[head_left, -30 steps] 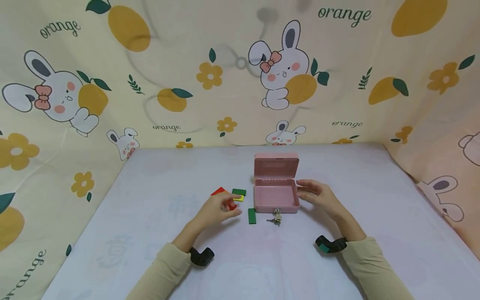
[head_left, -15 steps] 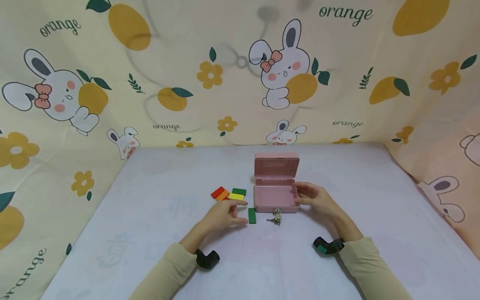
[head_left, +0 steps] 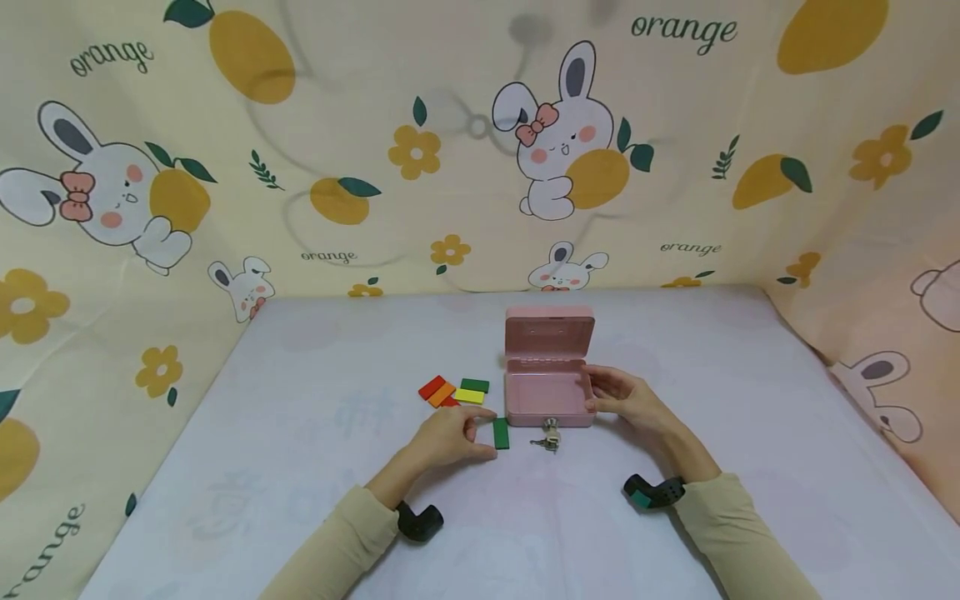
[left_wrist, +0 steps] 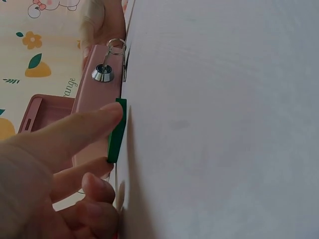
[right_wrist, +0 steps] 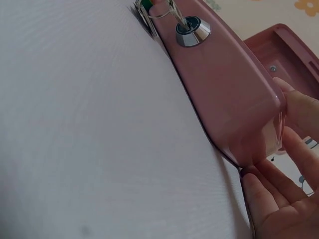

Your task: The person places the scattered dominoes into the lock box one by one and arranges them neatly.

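Observation:
A thin green rectangular block (head_left: 501, 433) lies on the table, left of the pink cash box's front corner. My left hand (head_left: 446, 437) spans it, thumb and index finger at its opposite ends, pinching it; the left wrist view shows the thumb tip overlapping one end of the block (left_wrist: 117, 134). The pink cash box (head_left: 550, 418) stands with its lid raised and no contents visible inside. At its right wall is my right hand (head_left: 626, 396), holding the side with fingers outside and thumb near the rim. Keys (head_left: 549, 440) hang from the front lock.
Left of the box lies a loose group of similar blocks: a yellow one (head_left: 469, 397), another green one (head_left: 475, 385), an orange one (head_left: 441, 394) and red ones (head_left: 431, 387). A white cloth covers the table (head_left: 360, 350); a printed curtain (head_left: 450, 183) rises behind it.
My left hand has moved right and toward me, from over the red and yellow blocks to the near green block. My right hand has closed in on the box's right wall.

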Action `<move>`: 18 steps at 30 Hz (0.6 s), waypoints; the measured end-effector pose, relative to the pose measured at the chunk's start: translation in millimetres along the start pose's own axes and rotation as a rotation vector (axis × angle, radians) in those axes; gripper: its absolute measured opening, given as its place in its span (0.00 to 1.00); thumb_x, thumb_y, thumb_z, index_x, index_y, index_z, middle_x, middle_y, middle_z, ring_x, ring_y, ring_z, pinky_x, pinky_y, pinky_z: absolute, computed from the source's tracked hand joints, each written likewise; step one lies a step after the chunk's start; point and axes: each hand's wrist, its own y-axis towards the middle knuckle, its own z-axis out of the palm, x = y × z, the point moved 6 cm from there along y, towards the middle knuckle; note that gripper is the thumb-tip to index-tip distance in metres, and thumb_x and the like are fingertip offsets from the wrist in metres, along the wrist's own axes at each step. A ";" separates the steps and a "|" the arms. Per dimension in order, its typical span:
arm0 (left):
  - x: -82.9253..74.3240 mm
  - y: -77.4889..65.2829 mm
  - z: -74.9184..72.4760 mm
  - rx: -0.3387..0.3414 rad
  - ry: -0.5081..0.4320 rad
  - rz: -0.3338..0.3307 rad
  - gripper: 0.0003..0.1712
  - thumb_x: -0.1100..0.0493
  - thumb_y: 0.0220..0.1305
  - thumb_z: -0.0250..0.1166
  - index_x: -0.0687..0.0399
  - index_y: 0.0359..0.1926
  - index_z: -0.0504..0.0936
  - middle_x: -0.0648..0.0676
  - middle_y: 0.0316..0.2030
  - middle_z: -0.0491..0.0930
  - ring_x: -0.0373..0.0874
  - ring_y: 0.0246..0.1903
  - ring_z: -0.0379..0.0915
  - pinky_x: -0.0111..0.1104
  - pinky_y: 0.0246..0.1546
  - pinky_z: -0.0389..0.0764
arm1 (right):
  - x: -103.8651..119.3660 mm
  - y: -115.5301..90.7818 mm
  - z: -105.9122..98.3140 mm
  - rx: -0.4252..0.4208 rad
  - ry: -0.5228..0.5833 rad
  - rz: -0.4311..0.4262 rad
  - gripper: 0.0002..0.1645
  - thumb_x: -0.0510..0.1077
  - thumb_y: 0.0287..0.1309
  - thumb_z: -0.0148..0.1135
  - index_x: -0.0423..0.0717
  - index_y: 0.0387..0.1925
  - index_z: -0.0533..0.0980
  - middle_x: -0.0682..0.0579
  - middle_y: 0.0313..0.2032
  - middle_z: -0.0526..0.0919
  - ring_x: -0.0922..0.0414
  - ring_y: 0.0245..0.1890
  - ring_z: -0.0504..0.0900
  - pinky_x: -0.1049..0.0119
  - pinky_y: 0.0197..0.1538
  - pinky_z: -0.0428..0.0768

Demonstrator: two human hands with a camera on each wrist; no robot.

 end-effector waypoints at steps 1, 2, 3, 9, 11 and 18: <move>-0.4 0.2 0.0 -0.002 0.002 0.002 0.31 0.50 0.50 0.75 0.51 0.56 0.80 0.45 0.18 0.66 0.36 0.20 0.60 0.24 0.22 0.58 | -0.6 0.1 0.1 -0.002 0.003 0.002 0.40 0.35 0.56 0.65 0.26 0.67 0.58 0.25 0.68 0.57 0.82 0.55 0.71 0.85 0.57 0.69; -0.6 0.4 0.1 -0.003 0.007 0.003 0.30 0.50 0.50 0.75 0.51 0.56 0.80 0.45 0.17 0.65 0.36 0.19 0.59 0.24 0.22 0.57 | -1.2 0.1 0.0 -0.002 -0.002 0.007 0.40 0.36 0.57 0.65 0.26 0.67 0.58 0.25 0.68 0.57 0.83 0.55 0.70 0.85 0.57 0.69; -0.7 0.8 0.1 -0.006 0.013 0.002 0.30 0.50 0.50 0.75 0.51 0.56 0.80 0.45 0.17 0.65 0.36 0.19 0.59 0.24 0.22 0.57 | -2.0 0.1 -0.2 -0.006 -0.004 0.015 0.41 0.36 0.56 0.65 0.27 0.67 0.58 0.26 0.68 0.57 0.83 0.55 0.71 0.86 0.57 0.69; -1.7 2.3 1.1 -0.024 0.043 -0.010 0.29 0.49 0.50 0.75 0.50 0.54 0.81 0.44 0.16 0.64 0.36 0.18 0.57 0.24 0.20 0.55 | -5.4 0.0 -0.8 -0.010 -0.003 0.062 0.41 0.38 0.57 0.65 0.32 0.68 0.59 0.31 0.70 0.58 0.82 0.55 0.70 0.85 0.57 0.70; -2.6 2.6 1.2 -0.029 0.047 -0.008 0.29 0.49 0.50 0.75 0.50 0.54 0.81 0.44 0.16 0.63 0.36 0.17 0.57 0.24 0.20 0.55 | -6.0 -0.2 -0.9 -0.007 0.001 0.070 0.41 0.39 0.57 0.65 0.33 0.68 0.59 0.32 0.71 0.58 0.81 0.56 0.70 0.85 0.57 0.70; -0.9 2.3 0.0 -0.044 0.046 -0.004 0.27 0.49 0.51 0.74 0.50 0.53 0.82 0.44 0.15 0.63 0.36 0.17 0.57 0.25 0.20 0.55 | -4.7 -0.8 0.8 -0.005 0.010 0.058 0.41 0.39 0.57 0.65 0.32 0.68 0.58 0.31 0.70 0.58 0.80 0.56 0.71 0.85 0.56 0.71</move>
